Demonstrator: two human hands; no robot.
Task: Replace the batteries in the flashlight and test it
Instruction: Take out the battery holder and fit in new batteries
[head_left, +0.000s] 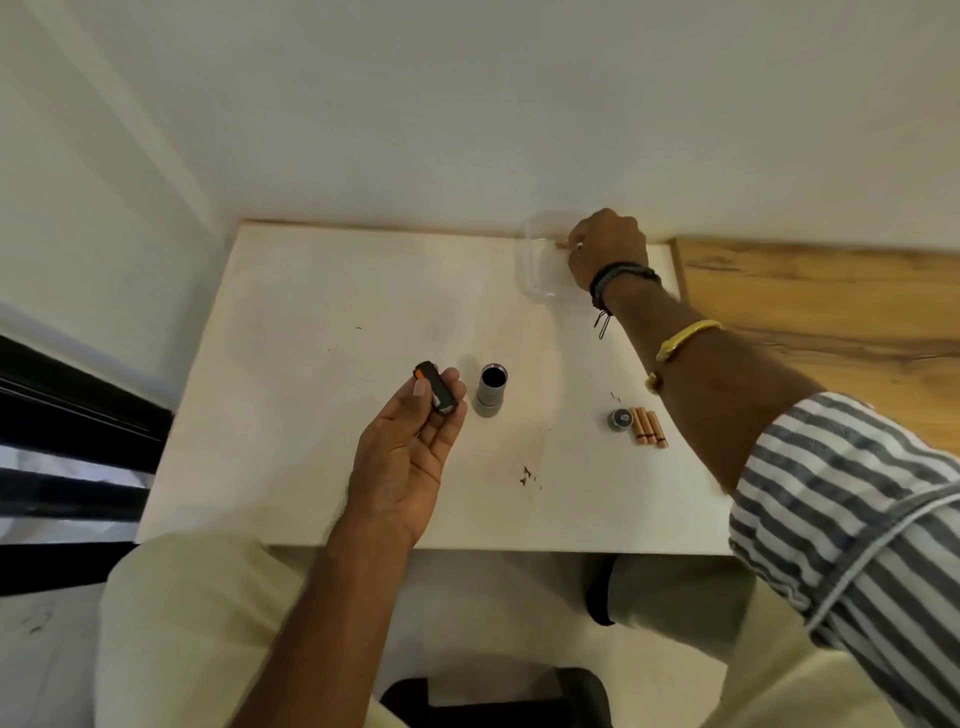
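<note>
Fingers (441, 387) of the left hand (410, 447) cradle a black battery holder (436, 392); right hand (605, 249) pinches a battery (569, 244) over a clear container (535, 270) on the tabletop (322, 312).

Left hand (410, 447) palm up, low and central, thumb and fingers loosely curled around a small dark item resting across the fingertips. Left forearm bare, rising from the bottom edge. Right hand (605, 249) stretched far forward, knuckles up, fingers bunched — possibly pinching something tiny, though too blurred to confirm. Right wrist banded, forearm bare, striped sleeve rolled near the elbow.
</note>
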